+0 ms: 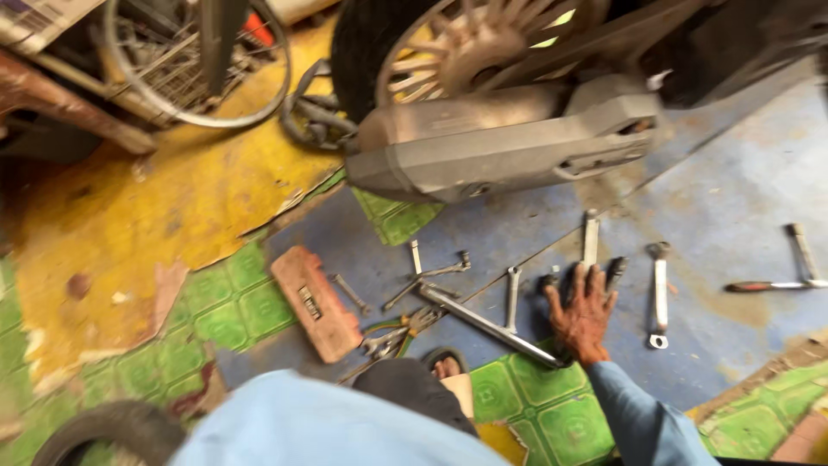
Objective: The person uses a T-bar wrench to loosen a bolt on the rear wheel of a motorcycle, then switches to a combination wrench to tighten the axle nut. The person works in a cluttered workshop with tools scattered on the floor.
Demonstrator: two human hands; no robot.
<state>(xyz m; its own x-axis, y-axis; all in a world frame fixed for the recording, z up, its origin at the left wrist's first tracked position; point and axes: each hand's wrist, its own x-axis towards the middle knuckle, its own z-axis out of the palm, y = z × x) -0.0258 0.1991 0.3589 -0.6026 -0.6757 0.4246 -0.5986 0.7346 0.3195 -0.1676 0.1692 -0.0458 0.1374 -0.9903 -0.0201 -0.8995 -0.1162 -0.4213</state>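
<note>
My right hand [582, 311] rests flat on the blue floor, fingers spread, fingertips touching dark-handled tools [614, 272] lying there. Beside it lie a long steel bar [487, 325], an open-ended spanner [512, 298] and a ring spanner [659, 293]. Whether the hand grips anything is unclear. My left hand is out of sight. A scooter's rear wheel [448, 43] and grey exhaust and engine casing [509, 142] stand just beyond the tools.
A red-brown tool case [315, 302] lies left of pliers and small wrenches [392, 341]. A screwdriver [768, 286] lies at the right. A bicycle wheel [198, 60] and clutter stand at the upper left. A tyre [103, 431] sits at the lower left.
</note>
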